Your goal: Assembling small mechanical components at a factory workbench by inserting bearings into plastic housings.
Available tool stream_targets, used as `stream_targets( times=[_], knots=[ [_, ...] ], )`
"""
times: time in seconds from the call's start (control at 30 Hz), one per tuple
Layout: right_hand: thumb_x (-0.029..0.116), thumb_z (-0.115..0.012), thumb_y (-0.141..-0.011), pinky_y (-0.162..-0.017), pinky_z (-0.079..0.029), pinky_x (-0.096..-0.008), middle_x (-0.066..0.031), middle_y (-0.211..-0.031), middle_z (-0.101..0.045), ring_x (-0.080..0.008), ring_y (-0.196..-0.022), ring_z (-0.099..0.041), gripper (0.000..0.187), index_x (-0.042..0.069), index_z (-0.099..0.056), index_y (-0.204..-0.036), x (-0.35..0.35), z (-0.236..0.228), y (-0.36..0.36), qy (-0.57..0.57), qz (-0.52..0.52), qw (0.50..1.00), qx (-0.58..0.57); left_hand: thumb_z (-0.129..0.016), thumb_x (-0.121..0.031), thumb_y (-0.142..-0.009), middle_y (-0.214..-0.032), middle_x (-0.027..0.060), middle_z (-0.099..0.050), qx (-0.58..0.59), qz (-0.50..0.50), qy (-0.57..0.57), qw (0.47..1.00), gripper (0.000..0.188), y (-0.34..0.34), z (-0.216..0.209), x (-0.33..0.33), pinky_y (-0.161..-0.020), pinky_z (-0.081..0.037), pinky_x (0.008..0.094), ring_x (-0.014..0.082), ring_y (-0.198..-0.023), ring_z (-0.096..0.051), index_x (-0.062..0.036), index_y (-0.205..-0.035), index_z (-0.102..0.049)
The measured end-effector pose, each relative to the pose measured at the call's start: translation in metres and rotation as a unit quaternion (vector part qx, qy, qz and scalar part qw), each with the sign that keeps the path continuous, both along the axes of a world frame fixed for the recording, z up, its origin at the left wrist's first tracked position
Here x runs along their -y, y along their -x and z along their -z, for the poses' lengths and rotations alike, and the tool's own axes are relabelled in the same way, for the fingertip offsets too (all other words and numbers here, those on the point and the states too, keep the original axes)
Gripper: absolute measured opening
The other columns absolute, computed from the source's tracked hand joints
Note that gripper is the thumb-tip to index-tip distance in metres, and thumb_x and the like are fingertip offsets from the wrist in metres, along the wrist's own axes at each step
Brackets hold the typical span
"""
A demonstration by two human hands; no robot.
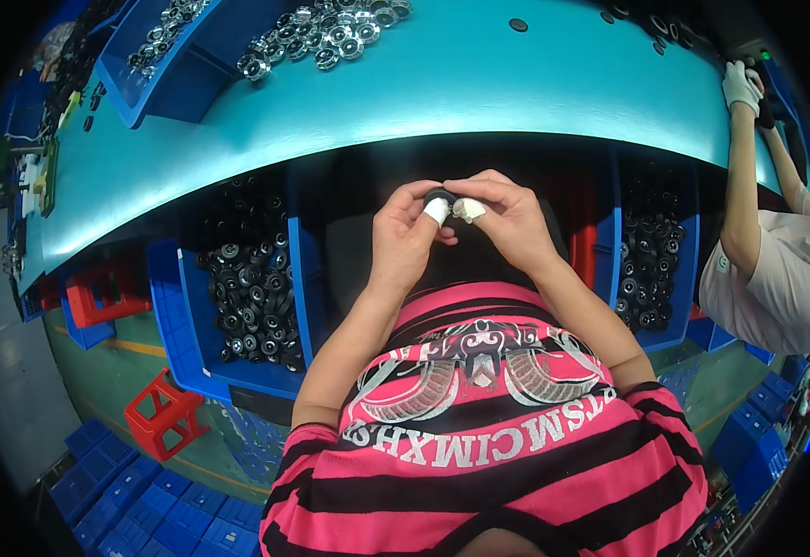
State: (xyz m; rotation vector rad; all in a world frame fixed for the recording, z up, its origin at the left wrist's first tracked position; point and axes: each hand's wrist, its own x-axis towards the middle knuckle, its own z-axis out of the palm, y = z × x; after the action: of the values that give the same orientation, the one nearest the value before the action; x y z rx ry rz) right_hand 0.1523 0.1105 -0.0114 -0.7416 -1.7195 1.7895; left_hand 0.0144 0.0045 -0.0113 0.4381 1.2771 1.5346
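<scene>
Both my hands are raised together in front of my body, just off the near edge of the table. Between them is a small black round part, which looks like a toy wheel or tyre. My left hand pinches it from the left, with white wrapping on the thumb. My right hand closes on its right side, and that thumb also carries a white covering. The fingers hide much of the part. A blue bin of black wheels is left of my arms; another batch of wheels lies in a bin on the right.
On the teal table lie clear and silver round parts, beside a blue tray. A co-worker's gloved hand is at the far right. A red stool and stacked blue crates stand on the floor.
</scene>
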Motion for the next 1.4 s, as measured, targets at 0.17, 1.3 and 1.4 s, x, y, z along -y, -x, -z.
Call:
stream_targets(
  times=[0.17,1.3,1.4],
  knots=[
    [0.001,-0.064,-0.094,-0.085,-0.054,-0.0264,-0.0056,-0.099,-0.068,-0.0137,-0.095,-0.067,0.025,-0.002,-0.071,-0.118,-0.001,0.000,0.002,0.146,0.005,0.989,0.004,-0.059,-0.006,-0.099,-0.105,0.0137,-0.068,0.059,-0.002,-0.041,0.997,0.028,-0.004,0.012,0.004,-0.075,-0.062,0.0338,0.0181,-0.087,-0.070,0.0011,-0.126,-0.053],
    [0.007,-0.061,-0.099,-0.081,-0.058,-0.0261,-0.0083,-0.109,-0.072,-0.0128,-0.093,-0.068,0.023,0.000,-0.072,-0.118,-0.003,0.010,0.006,0.181,0.011,0.983,-0.003,-0.063,0.008,-0.090,-0.120,0.0104,-0.063,0.006,0.022,-0.094,0.995,0.052,-0.003,0.011,0.004,-0.091,-0.056,0.0297,0.0156,-0.108,-0.063,-0.0016,-0.139,-0.049],
    [0.008,-0.061,-0.099,-0.080,-0.058,-0.0260,-0.0079,-0.107,-0.072,-0.0122,-0.092,-0.068,0.023,0.001,-0.072,-0.118,-0.001,0.008,0.006,0.190,0.008,0.982,-0.008,-0.065,0.011,-0.087,-0.124,0.0104,-0.062,-0.005,0.031,-0.078,0.996,0.055,0.000,0.017,0.005,-0.099,-0.055,0.0318,0.0180,-0.115,-0.062,-0.0020,-0.139,-0.050]
  ],
)
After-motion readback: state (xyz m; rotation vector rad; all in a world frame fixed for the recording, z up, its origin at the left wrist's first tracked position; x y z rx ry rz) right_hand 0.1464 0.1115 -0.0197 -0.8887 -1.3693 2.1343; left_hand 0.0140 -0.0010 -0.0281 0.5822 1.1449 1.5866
